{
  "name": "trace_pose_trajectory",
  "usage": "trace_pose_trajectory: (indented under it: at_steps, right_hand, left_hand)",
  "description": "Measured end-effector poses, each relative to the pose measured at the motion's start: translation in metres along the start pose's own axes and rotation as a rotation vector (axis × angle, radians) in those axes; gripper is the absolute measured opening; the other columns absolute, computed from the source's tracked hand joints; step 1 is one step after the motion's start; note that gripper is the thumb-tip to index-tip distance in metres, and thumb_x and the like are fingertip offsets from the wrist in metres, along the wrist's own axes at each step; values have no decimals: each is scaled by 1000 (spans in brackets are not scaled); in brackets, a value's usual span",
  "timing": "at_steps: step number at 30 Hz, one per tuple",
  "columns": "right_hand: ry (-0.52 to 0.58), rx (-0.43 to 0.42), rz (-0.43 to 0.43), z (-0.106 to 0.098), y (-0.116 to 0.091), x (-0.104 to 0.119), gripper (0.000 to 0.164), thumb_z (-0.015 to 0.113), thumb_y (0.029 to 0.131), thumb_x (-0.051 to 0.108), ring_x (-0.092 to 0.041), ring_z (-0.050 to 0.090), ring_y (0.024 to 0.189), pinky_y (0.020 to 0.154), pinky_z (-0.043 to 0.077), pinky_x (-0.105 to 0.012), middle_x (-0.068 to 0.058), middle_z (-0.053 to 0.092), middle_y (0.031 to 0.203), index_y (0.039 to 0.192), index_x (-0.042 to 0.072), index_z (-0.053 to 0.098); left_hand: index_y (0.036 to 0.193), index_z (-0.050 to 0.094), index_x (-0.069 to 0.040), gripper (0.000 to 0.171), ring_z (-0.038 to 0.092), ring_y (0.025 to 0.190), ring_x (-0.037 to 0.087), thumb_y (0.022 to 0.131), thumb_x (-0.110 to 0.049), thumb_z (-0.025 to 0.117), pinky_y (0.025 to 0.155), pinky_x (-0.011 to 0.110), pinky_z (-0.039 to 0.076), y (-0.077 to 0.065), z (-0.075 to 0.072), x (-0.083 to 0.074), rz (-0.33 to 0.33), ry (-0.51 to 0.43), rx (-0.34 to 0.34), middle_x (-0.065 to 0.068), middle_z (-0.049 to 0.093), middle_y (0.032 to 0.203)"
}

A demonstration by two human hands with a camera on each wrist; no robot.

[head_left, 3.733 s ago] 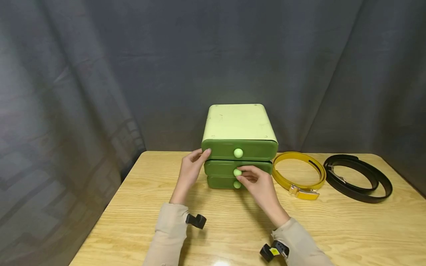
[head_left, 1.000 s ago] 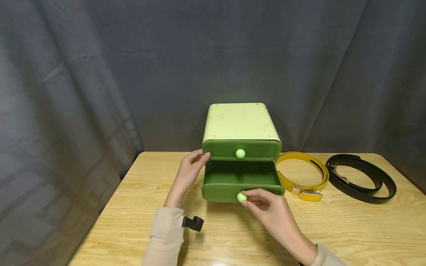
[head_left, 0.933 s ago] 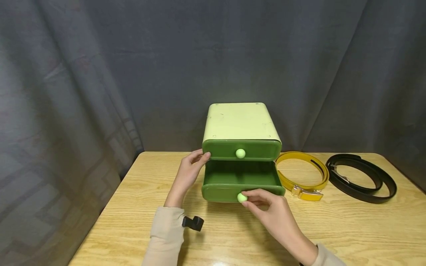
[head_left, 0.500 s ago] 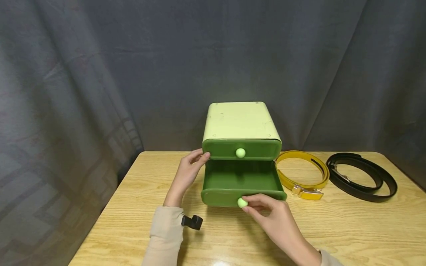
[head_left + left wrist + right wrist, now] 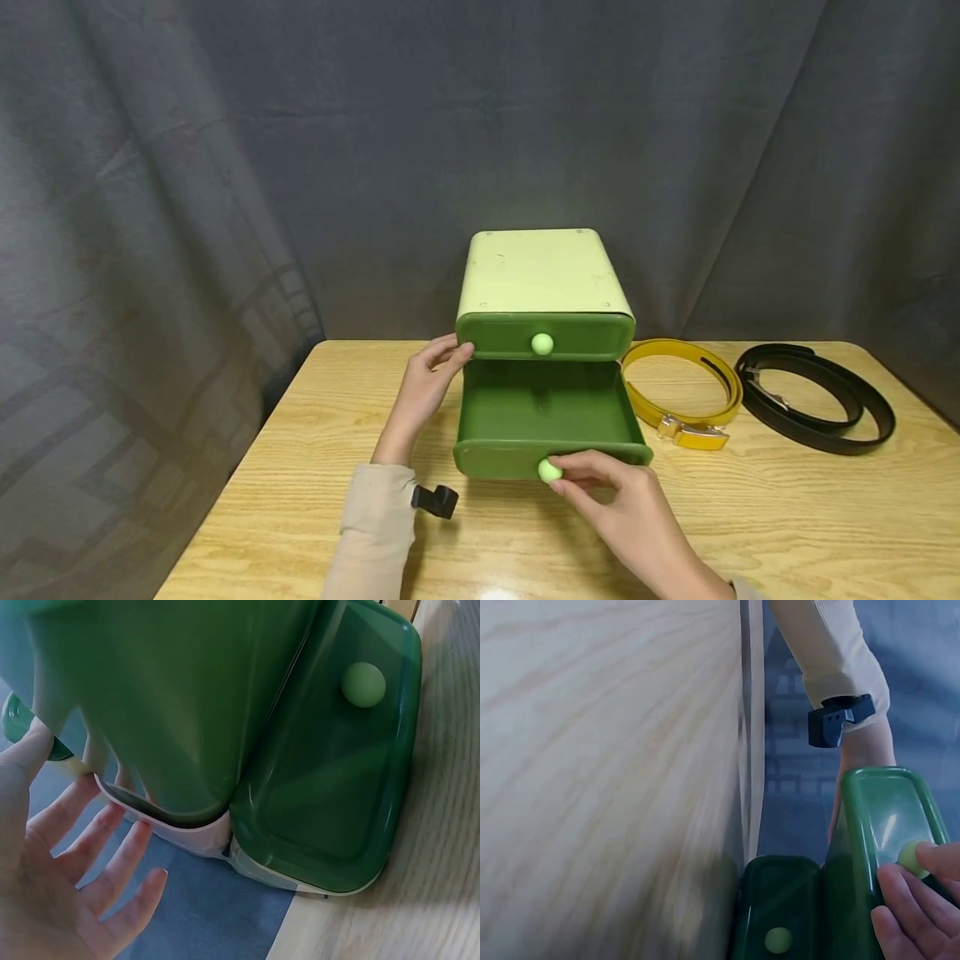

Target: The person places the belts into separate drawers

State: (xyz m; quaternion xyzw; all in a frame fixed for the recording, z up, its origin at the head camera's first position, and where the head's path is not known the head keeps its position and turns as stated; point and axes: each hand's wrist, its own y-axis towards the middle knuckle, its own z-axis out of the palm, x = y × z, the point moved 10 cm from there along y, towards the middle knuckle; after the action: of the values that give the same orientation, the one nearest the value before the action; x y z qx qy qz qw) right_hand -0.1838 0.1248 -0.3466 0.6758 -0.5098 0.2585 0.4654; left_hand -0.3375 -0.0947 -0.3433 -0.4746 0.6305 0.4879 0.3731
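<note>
A small cabinet (image 5: 543, 267) with a pale yellow-green top and green drawers stands at the table's middle. Its middle drawer (image 5: 495, 461) is pulled far out, and the visible inside holds nothing. My right hand (image 5: 626, 508) pinches that drawer's round light-green knob (image 5: 550, 471) between thumb and fingers. My left hand (image 5: 422, 392) rests against the cabinet's left side, thumb at the corner of the top drawer (image 5: 498, 336), which is closed. The left wrist view shows the left fingers spread along the side. Below, the bottom drawer (image 5: 322, 772) is closed; the head view hides it.
To the right of the cabinet lies a coiled yellow belt (image 5: 637, 404) with a metal buckle. Further right is a coiled black belt (image 5: 873, 408). Both are on the wooden table (image 5: 810, 517). A dark grey curtain (image 5: 390, 167) hangs behind.
My right hand has drawn the middle drawer from nearly closed to far out toward me, still sliding slightly over the last second. The left hand has stayed at the cabinet's side.
</note>
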Motion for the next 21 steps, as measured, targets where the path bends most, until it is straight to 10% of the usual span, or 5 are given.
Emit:
trace_pose_trajectory:
  at_steps: [21]
  right_hand:
    - [-68,4,-142,5,-13,6,22,80,83,10,-3,68,79,67,57,-24,12,74,93,101,21,77]
  left_hand:
    - [128,67,-7,44,57,119,25,95,-36,67,102,48,43,0,0,0,-1,1,5,7,57,138]
